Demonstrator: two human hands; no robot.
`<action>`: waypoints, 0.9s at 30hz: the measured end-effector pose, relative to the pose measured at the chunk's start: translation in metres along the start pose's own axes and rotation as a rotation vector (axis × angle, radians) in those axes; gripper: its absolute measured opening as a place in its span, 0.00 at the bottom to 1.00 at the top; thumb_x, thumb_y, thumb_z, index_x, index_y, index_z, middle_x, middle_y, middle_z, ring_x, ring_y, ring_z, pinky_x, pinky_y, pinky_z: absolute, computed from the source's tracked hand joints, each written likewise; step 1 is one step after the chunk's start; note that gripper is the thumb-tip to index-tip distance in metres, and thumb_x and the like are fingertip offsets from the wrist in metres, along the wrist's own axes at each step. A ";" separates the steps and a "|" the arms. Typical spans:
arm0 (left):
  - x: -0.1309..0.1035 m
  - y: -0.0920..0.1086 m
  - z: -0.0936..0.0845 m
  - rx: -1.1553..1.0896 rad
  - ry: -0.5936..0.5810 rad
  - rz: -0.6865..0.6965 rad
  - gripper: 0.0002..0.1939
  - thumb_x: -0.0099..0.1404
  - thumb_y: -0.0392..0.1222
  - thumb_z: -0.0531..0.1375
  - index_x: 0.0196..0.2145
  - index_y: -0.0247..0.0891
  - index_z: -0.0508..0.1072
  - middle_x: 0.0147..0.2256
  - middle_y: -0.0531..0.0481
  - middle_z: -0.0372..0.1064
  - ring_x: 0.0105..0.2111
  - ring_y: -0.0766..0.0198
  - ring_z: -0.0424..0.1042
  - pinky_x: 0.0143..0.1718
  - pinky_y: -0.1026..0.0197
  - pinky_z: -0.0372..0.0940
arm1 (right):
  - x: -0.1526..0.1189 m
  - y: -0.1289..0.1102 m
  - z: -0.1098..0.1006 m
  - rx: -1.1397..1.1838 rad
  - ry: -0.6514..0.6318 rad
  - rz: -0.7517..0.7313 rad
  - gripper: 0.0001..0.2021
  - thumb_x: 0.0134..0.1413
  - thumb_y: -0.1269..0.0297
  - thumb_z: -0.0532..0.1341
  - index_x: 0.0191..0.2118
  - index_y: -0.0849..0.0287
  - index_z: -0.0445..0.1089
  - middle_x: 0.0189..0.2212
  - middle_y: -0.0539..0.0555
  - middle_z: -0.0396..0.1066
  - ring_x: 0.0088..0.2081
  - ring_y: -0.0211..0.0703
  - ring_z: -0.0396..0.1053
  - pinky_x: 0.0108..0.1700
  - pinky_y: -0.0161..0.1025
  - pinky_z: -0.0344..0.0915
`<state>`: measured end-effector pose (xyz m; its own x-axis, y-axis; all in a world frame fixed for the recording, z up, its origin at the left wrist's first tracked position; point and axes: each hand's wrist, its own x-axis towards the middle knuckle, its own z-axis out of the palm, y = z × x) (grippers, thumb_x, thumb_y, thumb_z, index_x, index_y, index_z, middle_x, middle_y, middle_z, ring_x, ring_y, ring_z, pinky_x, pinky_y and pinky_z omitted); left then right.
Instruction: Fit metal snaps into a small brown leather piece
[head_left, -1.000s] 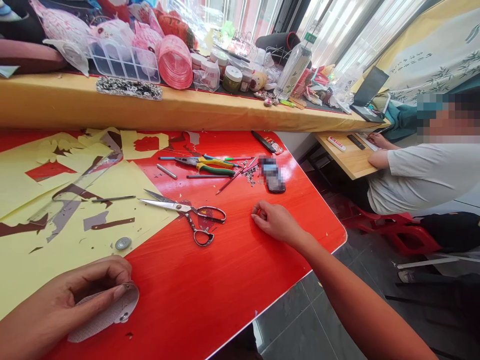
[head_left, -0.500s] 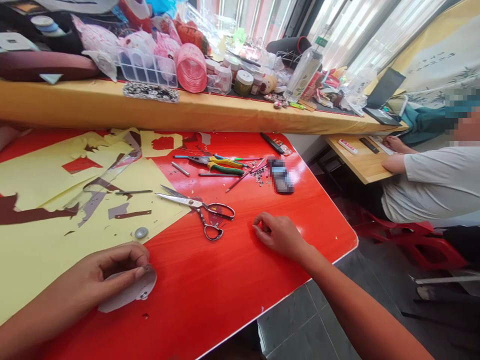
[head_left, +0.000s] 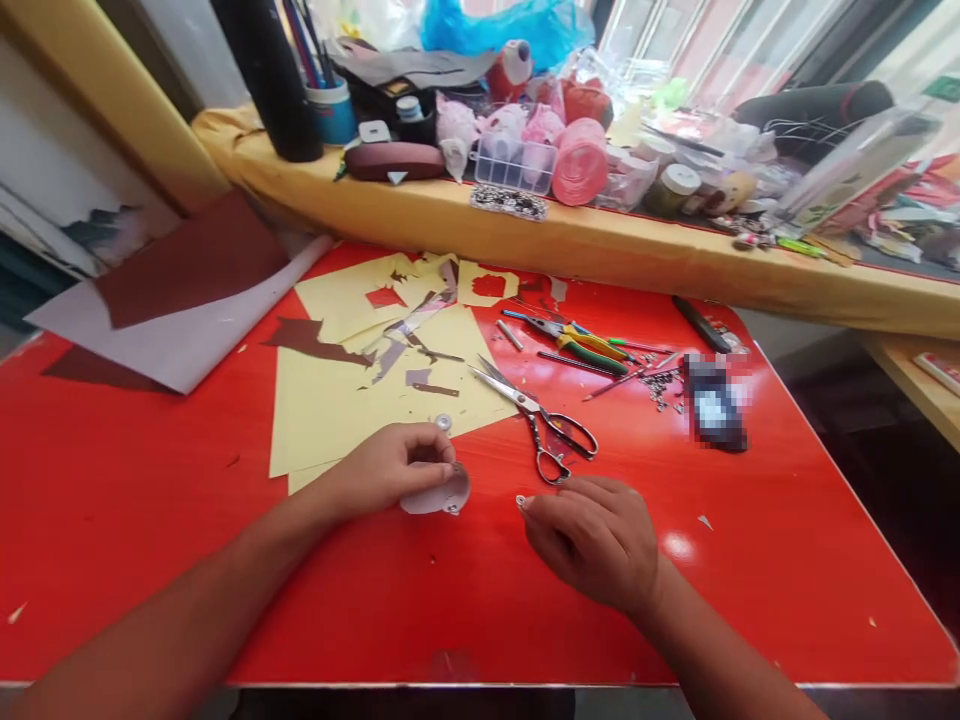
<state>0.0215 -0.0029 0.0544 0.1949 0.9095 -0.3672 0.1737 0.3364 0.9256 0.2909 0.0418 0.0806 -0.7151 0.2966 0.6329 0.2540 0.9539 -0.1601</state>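
Note:
Between the thumb and fingers of my left hand [head_left: 401,465] is a small pale rounded piece [head_left: 435,497] with a metal snap at its lower edge. My right hand [head_left: 592,540], to its right and apart from it, pinches a tiny metal snap part [head_left: 521,502] at the fingertips. Just beyond my hands lie the scissors [head_left: 532,405], blades toward the upper left. A round metal disc [head_left: 443,422] rests on the yellow paper [head_left: 337,430] behind my left hand. Green-and-yellow pliers [head_left: 581,347] lie farther back, near scattered small metal parts [head_left: 660,388].
The red table [head_left: 337,610] holds brown and grey scraps, pencils and a blurred dark object [head_left: 716,405] at the right. A large brown and white sheet [head_left: 202,270] lies at the left. Behind runs a shelf [head_left: 600,240] crowded with jars and boxes.
The view has swung left, so the table's left part shows and the other person is out of view. My right hand has come nearer my left, and a tiny snap part now shows at its fingertips.

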 end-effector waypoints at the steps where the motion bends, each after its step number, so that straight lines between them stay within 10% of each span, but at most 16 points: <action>1: 0.000 -0.002 0.000 -0.010 -0.005 0.006 0.12 0.63 0.50 0.66 0.34 0.39 0.75 0.33 0.50 0.73 0.34 0.61 0.70 0.33 0.62 0.63 | 0.004 -0.004 0.001 0.006 -0.006 -0.027 0.07 0.68 0.76 0.61 0.46 0.58 0.66 0.19 0.43 0.67 0.21 0.36 0.58 0.27 0.39 0.49; 14: -0.001 -0.004 0.001 -0.021 -0.037 -0.006 0.10 0.60 0.47 0.66 0.34 0.38 0.75 0.30 0.53 0.71 0.30 0.63 0.69 0.30 0.62 0.62 | 0.014 -0.019 0.011 0.049 -0.087 -0.026 0.13 0.64 0.78 0.61 0.48 0.54 0.65 0.18 0.42 0.66 0.19 0.38 0.61 0.26 0.42 0.49; 27: 0.000 -0.011 0.004 -0.016 0.028 0.064 0.05 0.61 0.42 0.64 0.33 0.39 0.76 0.32 0.52 0.73 0.31 0.63 0.70 0.31 0.62 0.63 | 0.008 -0.022 0.045 0.280 -0.216 0.328 0.04 0.67 0.70 0.59 0.39 0.56 0.71 0.17 0.41 0.60 0.17 0.32 0.57 0.25 0.33 0.51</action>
<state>0.0239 -0.0079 0.0442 0.1783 0.9357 -0.3044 0.1461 0.2807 0.9486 0.2505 0.0250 0.0552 -0.7531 0.5584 0.3479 0.3247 0.7754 -0.5416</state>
